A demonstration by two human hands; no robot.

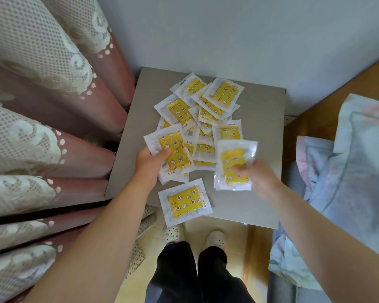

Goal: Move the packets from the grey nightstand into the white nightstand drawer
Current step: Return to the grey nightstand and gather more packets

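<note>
Several clear packets with yellow star-and-moon inserts lie in a loose pile on the grey nightstand. My left hand grips one packet at the pile's left edge, thumb on top. My right hand holds another packet lifted at the pile's right side; it looks blurred. A single packet lies apart near the nightstand's front edge. The white nightstand is out of view.
A pink curtain with white lace hangs close on the left. A bed with a pale floral cover borders the right. The wall stands behind the nightstand. My legs and light slippers are on the floor below.
</note>
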